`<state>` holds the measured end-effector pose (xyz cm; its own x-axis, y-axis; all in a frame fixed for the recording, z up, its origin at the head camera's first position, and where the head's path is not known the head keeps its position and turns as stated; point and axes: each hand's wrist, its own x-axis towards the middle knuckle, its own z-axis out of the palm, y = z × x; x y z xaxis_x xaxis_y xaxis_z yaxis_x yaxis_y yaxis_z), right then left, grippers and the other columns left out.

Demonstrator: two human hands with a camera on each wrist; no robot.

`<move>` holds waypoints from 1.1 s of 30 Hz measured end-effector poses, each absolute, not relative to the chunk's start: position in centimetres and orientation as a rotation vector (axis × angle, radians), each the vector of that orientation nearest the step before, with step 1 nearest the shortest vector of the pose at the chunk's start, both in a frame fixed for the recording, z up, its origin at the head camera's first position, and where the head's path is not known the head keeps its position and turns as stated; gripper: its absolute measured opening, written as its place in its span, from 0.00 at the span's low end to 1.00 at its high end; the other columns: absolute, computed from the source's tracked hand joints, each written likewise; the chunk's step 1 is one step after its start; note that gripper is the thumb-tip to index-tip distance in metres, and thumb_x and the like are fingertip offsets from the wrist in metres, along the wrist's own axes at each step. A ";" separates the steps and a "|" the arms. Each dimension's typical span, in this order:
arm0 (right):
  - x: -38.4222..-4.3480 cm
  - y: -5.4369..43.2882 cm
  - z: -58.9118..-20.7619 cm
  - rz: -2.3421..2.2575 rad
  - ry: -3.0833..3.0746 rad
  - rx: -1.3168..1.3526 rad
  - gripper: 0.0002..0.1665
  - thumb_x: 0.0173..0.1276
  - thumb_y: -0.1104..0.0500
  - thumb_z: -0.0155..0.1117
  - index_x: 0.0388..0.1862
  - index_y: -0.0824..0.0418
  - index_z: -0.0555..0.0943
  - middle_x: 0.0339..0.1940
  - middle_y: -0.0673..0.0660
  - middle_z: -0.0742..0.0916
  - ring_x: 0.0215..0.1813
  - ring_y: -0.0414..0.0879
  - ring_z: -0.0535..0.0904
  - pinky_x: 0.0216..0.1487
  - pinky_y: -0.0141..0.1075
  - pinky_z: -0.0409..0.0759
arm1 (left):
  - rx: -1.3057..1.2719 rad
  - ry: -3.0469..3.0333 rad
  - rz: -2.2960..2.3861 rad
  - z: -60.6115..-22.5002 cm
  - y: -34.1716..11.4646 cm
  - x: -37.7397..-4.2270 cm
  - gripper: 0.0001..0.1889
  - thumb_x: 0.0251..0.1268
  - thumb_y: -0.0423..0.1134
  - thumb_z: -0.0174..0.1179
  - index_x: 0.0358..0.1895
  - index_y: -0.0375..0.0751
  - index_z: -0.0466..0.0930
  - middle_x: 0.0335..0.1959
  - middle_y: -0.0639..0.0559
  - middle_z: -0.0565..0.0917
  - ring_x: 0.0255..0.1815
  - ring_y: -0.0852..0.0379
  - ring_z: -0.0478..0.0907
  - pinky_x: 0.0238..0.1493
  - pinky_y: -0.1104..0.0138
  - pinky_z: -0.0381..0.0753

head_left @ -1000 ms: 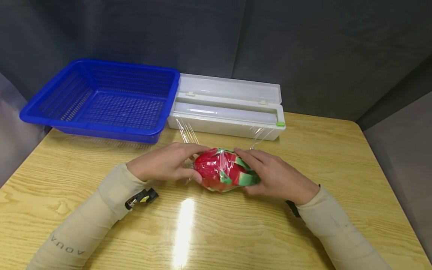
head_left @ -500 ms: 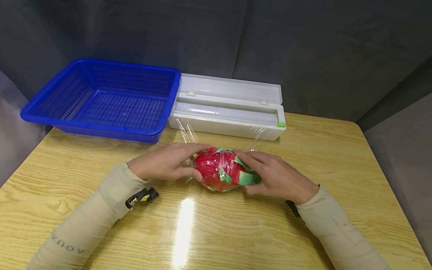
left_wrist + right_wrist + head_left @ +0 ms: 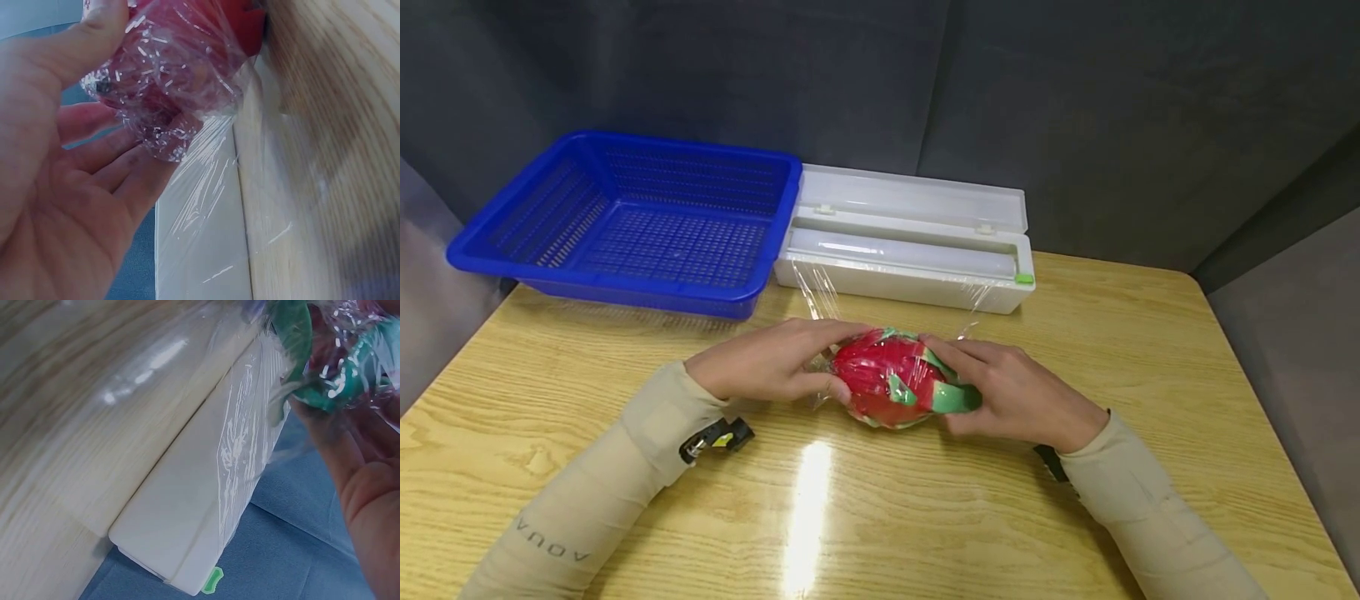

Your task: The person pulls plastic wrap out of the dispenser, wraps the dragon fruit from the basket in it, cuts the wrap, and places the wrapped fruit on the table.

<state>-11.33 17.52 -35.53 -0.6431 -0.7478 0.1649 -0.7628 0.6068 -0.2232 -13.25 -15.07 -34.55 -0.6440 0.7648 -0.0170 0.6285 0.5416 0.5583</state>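
Observation:
A red dragon fruit (image 3: 880, 375) with green scales lies between both hands, covered in shiny plastic wrap (image 3: 165, 62). My left hand (image 3: 775, 360) grips its left end, thumb on the near side and fingers on the far side. At the leafy right end, my right hand (image 3: 1011, 387) holds the fruit, its fingers partly hidden behind it. Stretched film still joins the fruit to the white wrap dispenser (image 3: 902, 287) behind it. That dispenser's lid stands open, with the film roll (image 3: 902, 252) inside.
A blue plastic basket (image 3: 625, 283) stands at the back left, against the dispenser. A green slider (image 3: 1024, 278) sits at the dispenser's right end. Dark curtains (image 3: 1112, 125) hang behind the wooden table (image 3: 925, 517).
The hands and the dragon fruit stay in nearly the same place. The fruit seems turned very slightly, with the glare on its wrap shifting.

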 end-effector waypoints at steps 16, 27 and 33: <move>-11.3 17.7 -35.3 0.549 -2.837 1.285 0.55 0.55 0.50 0.76 0.81 0.56 0.64 0.43 0.51 0.90 0.34 0.35 0.77 0.37 0.29 0.81 | 1.146 2.490 0.757 -34.5 -15.2 -13.2 0.42 0.68 0.61 0.63 0.81 0.50 0.61 0.76 0.50 0.75 0.75 0.50 0.75 0.73 0.54 0.77; -11.3 17.8 -35.3 0.611 -2.841 1.308 0.49 0.58 0.50 0.73 0.79 0.51 0.67 0.54 0.51 0.90 0.37 0.33 0.79 0.40 0.28 0.82 | 1.130 2.475 0.754 -34.4 -15.3 -13.2 0.41 0.71 0.62 0.59 0.82 0.53 0.59 0.76 0.51 0.74 0.75 0.50 0.75 0.72 0.53 0.78; -11.3 17.8 -35.3 0.617 -2.848 1.299 0.48 0.59 0.51 0.73 0.79 0.53 0.68 0.55 0.53 0.91 0.36 0.33 0.79 0.38 0.27 0.82 | 1.135 2.476 0.731 -34.5 -15.3 -13.3 0.40 0.73 0.62 0.57 0.82 0.53 0.58 0.76 0.51 0.75 0.75 0.50 0.75 0.73 0.53 0.77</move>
